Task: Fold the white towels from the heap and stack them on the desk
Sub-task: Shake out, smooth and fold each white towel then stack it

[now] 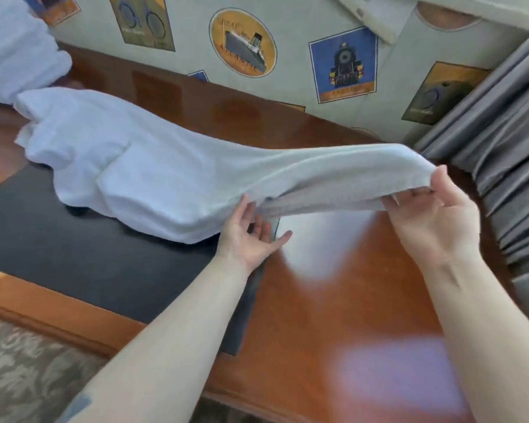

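**Towel lifted by one end over the bench**

Head view: my right hand (434,209) pinches the raised end of the white towel (153,166); my left hand (251,233) reaches under the near edge, fingers loose, its grip apparently holding nothing. The far end lies crumpled on the black mat (74,248) of the bench (333,285). I judge the cloth light, limp and sagging; corners are the best holds.
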### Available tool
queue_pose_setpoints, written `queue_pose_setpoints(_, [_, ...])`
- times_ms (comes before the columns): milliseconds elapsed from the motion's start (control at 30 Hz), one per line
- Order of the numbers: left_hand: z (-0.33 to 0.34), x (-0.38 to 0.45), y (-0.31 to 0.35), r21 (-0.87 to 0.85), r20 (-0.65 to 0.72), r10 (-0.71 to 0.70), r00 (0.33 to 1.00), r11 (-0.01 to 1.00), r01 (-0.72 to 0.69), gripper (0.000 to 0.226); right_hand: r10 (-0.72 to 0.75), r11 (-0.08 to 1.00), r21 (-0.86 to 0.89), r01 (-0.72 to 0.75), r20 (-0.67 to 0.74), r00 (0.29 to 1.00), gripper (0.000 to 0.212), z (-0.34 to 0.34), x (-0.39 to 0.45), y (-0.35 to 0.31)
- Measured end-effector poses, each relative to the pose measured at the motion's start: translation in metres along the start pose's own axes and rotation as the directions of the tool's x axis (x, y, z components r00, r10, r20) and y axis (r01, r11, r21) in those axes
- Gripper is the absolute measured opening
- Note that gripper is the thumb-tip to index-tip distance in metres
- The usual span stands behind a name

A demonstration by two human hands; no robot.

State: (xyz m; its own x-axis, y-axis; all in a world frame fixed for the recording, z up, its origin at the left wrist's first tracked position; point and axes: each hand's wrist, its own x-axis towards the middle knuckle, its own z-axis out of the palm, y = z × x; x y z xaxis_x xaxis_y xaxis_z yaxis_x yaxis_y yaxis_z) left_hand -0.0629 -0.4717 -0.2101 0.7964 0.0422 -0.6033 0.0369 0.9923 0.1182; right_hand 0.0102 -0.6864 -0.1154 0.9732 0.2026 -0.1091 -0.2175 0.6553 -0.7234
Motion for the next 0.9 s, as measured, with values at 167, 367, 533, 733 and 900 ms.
queue_pose_setpoints(167, [-0.004,-0.012,-0.105,0.194,-0.036,-0.097,0.995,0.976,0.102,0.035,0.389,0.906,-0.133,-0.403,-0.118,0.914,0.044,-0.077,-0.068,0.051])
queue_pose_setpoints(367, [-0.059,-0.020,-0.177,0.014,-0.147,0.147,0.978,0.989,-0.146,0.022,0.417,0.857,-0.133,-0.498,-0.390,0.821,0.029,-0.143,-0.080,0.051])
queue_pose_setpoints(533, [-0.049,-0.040,-0.163,-0.195,0.084,0.423,0.902,0.895,-0.401,0.032,0.386,0.910,-0.054,-0.412,-0.253,0.887,0.028,-0.138,-0.029,0.009])
queue_pose_setpoints(733, [-0.025,-0.061,-0.112,-0.317,0.184,0.651,0.736,0.748,-0.583,0.038,0.160,0.975,-0.135,-0.176,-0.124,0.979,0.055,-0.115,0.072,-0.077])
queue_pose_setpoints(900, [-0.042,-0.041,-0.192,-0.229,0.057,0.533,0.844,0.830,-0.509,0.042,0.215,0.976,-0.012,-0.217,-0.109,0.971,0.023,-0.135,0.101,-0.086])
